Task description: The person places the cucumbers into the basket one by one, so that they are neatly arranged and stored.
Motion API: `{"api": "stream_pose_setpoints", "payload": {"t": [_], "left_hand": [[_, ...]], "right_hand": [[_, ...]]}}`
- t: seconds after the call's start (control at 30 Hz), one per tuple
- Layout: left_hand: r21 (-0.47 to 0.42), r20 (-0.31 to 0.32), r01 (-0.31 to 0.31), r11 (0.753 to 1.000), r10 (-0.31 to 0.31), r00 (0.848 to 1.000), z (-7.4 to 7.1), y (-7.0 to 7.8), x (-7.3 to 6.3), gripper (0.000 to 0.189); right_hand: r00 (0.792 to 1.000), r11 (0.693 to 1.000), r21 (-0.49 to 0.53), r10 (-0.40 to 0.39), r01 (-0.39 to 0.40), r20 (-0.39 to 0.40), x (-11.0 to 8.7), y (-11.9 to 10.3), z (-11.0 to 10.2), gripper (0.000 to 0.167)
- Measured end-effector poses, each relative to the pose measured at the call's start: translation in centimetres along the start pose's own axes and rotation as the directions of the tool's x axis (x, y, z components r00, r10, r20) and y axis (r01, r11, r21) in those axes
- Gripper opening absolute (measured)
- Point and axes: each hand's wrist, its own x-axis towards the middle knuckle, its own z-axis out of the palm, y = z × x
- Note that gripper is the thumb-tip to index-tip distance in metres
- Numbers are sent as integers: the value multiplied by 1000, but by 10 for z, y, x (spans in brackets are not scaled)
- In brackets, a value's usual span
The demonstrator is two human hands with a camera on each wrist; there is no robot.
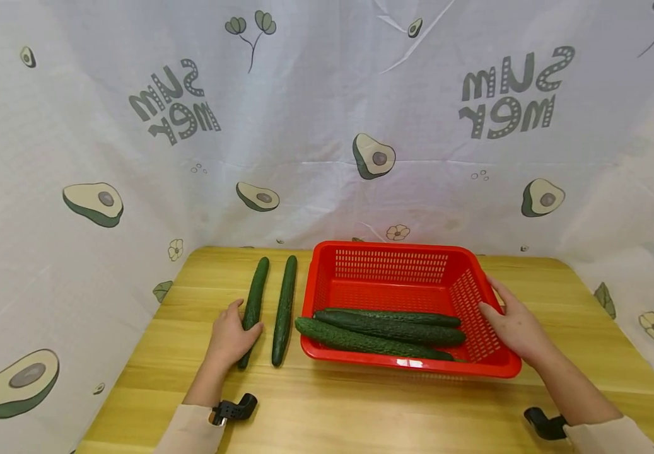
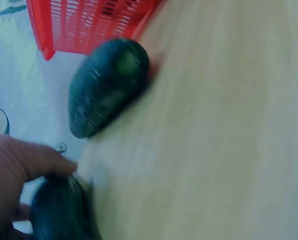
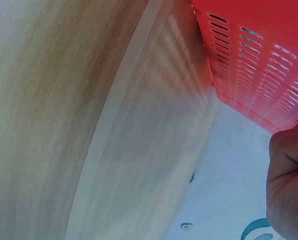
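1. Basket (image 1: 395,244), red plastic with slotted walls, on the wooden table (image 1: 332,410); taken as landmark for all places below.
2. Three cucumbers (image 1: 389,328) visible inside the basket, lying side by side, roughly crosswise, along its near wall. Nearest one has its left end up on the basket's near-left rim.
3. Loose cucumber (image 1: 284,309) on the table, just left of the basket, lying lengthwise away from the person.
4. Outer cucumber (image 1: 256,284) farther left of the basket, beyond the loose one, nearly parallel to it.
5. Left hand (image 1: 229,335), left of the basket: partly closed, thumb and fingers about the outer cucumber, pinching it across its width.
6. Right hand (image 1: 516,325) at the basket's right side: fingers bent over the rim, thumb to the inside, gripping it.
7. Pale cloth (image 1: 315,126) behind the basket, printed with avocados, flowers and lettering.
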Motion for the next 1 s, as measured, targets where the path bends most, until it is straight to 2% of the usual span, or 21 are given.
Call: {"api": "stream_pose_setpoints", "payload": {"t": [0.13,0.23,0.33,0.43,0.53,0.67,0.83,1.0], "left_hand": [[127,29,39,991,-43,999,-7,7,-6,78],[202,61,46,978,-60,996,-13,12,-11,83],[221,92,36,975,-58,994,-15,15,-12,81],[199,107,35,979,-57,993,-16,14,-11,74],[138,100,38,990,-53,994,-18,12,-9,69],[-19,109,69,997,-67,992,-20,9,-6,63],[-190,108,145,971,-126,986,-24,6,-6,62],[-302,67,178,937,-165,984,-30,4,-7,60]], "right_hand": [[1000,1000,2,-7,7,-1,0,1,0,73],[1000,1000,6,-8,8,-1,0,1,0,73],[1000,1000,6,-10,10,-2,0,0,0,73],[1000,1000,2,-10,10,-2,0,0,-1,74],[1000,1000,1,-7,7,-2,-1,-1,-1,74],[1000,1000,1,-4,4,-2,0,0,-1,73],[1000,1000,-3,-5,5,-3,0,-1,-1,73],[1000,1000,4,-3,3,-3,-1,-2,0,73]]}}
